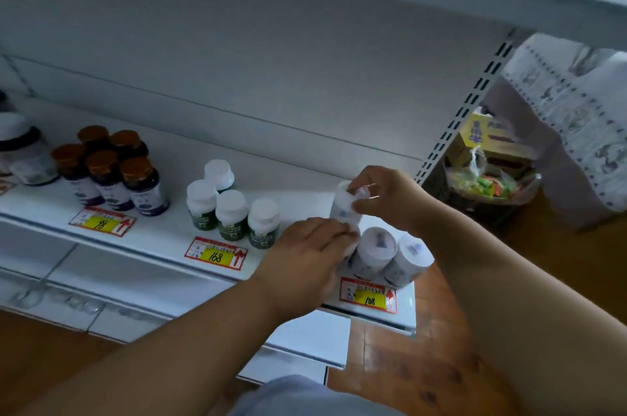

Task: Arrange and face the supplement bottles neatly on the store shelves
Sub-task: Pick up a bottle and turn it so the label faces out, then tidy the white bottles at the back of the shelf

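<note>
1. Bottle, white plastic, cylindrical, stands at the right end of the shelf, behind two like bottles; its long axis is near upright, tipped slightly.
2. Right hand sits at 2 o'clock from the bottle, fingers curled over the cap and pinching it.
3. Left hand lies at 7 o'clock, fingertips touching the bottle's lower body; whether it grips or only steadies cannot be told.
4. Judgement: the right hand is the nearer to the cap, so any turn to face the label would run about the upright axis.
5. Green-labelled bottles, smooth white caps, stand at 9 o'clock; dark bottles with amber caps farther at 9 o'clock.
6. Price tag, red-bordered with a yellow panel, sits on the shelf edge at 5 o'clock.
</note>
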`<state>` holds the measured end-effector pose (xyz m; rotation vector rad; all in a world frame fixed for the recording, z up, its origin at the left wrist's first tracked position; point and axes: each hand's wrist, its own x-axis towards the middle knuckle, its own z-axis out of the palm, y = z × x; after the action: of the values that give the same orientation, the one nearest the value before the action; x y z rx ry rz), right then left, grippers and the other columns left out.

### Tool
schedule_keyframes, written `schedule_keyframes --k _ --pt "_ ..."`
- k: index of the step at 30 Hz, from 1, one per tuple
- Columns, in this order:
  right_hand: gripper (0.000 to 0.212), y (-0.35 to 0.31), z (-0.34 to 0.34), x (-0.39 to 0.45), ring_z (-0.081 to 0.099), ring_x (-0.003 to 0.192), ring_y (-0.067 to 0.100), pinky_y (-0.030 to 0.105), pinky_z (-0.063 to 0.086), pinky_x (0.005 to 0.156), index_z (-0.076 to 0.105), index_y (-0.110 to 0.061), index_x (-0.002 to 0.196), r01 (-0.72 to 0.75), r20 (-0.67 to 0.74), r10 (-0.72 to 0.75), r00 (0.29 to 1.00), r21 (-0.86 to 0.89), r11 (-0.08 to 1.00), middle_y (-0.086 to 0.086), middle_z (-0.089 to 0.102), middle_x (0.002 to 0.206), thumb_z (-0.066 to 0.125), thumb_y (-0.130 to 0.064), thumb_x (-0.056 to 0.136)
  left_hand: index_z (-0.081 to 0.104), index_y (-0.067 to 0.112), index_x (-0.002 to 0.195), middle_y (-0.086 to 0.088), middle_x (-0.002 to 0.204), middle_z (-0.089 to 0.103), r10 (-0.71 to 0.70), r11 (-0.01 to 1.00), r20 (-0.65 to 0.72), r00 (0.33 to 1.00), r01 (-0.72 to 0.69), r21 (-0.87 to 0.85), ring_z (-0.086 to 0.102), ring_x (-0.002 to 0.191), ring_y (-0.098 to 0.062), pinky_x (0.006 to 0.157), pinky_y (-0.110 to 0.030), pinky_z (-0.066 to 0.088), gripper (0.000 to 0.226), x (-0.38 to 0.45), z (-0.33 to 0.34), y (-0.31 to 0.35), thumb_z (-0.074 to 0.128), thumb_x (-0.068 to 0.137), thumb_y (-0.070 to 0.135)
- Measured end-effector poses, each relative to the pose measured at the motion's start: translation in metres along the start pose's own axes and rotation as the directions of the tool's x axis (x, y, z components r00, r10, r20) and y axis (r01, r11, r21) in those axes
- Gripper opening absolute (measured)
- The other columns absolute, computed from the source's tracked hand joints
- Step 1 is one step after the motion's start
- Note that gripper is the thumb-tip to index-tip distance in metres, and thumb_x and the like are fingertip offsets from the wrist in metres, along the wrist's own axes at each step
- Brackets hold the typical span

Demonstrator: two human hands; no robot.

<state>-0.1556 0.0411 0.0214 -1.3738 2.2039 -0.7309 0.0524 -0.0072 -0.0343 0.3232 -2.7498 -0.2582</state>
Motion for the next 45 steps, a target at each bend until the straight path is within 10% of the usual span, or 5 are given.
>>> schedule_keyframes --k 5,10,16,27,45 --pt "0.008 0.011 0.007 0.004 0.062 0.071 -0.014 -0.001 0.038 0.055 0.07 -0.024 0.076 0.018 0.07 -0.017 0.997 -0.001 1.0 -0.03 0.066 0.076 0.078 -0.025 0.077 0.055 0.02 0.133 -0.003 0.134 0.056 -0.063 0.998 0.004 0.998 0.063 -0.009 0.051 0.116 -0.026 0.097 -0.04 0.045 0.052 -0.001 0.003 0.006 0.049 0.082 0.025" --pt "0.007 0.001 0.002 0.003 0.065 0.094 0.017 0.037 0.054 0.086 0.066 -0.023 0.089 0.083 0.144 -0.059 0.988 -0.161 0.983 -0.005 0.069 0.1 0.07 -0.025 0.083 0.057 0.019 0.131 -0.002 0.132 0.056 -0.08 0.996 0.006 0.997 0.08 -0.025 0.052 0.115 -0.024 0.096 -0.039 0.045 0.056 0.001 -0.002 0.011 0.057 0.075 0.021" --pt "0.014 -0.022 0.006 -0.013 0.059 0.095 0.014 0.037 0.052 0.084 0.062 -0.029 0.098 0.284 -0.047 -0.29 0.956 -0.099 0.954 -0.007 0.059 0.106 0.061 -0.026 0.084 0.054 0.014 0.129 -0.005 0.127 0.057 -0.181 0.983 -0.145 0.973 0.177 -0.037 0.051 0.114 -0.022 0.098 -0.036 0.043 0.056 -0.004 -0.019 0.019 0.065 0.075 0.022" --pt "0.007 -0.161 0.079 -0.032 0.056 0.088 0.002 0.027 0.049 0.079 0.062 -0.032 0.091 0.53 -0.057 -0.531 0.845 -0.032 0.847 -0.013 0.062 0.093 0.058 -0.035 0.085 0.058 0.037 0.102 0.019 0.093 0.059 -0.673 0.718 -0.35 0.651 0.463 -0.52 0.055 0.091 -0.001 0.071 -0.007 0.041 0.022 -0.104 -0.081 -0.035 0.06 0.086 0.022" --pt "0.015 -0.469 0.345 0.032 0.052 0.093 0.001 0.032 0.049 0.081 0.06 -0.031 0.097 0.682 -0.015 -0.69 0.724 0.171 0.711 -0.013 0.055 0.099 0.064 -0.037 0.083 0.06 0.035 0.113 0.02 0.106 0.053 -0.796 0.563 -0.394 0.459 0.8 -0.207 0.046 0.104 0.001 0.087 -0.022 0.039 0.024 -0.386 -0.259 -0.276 0.054 0.09 0.034"
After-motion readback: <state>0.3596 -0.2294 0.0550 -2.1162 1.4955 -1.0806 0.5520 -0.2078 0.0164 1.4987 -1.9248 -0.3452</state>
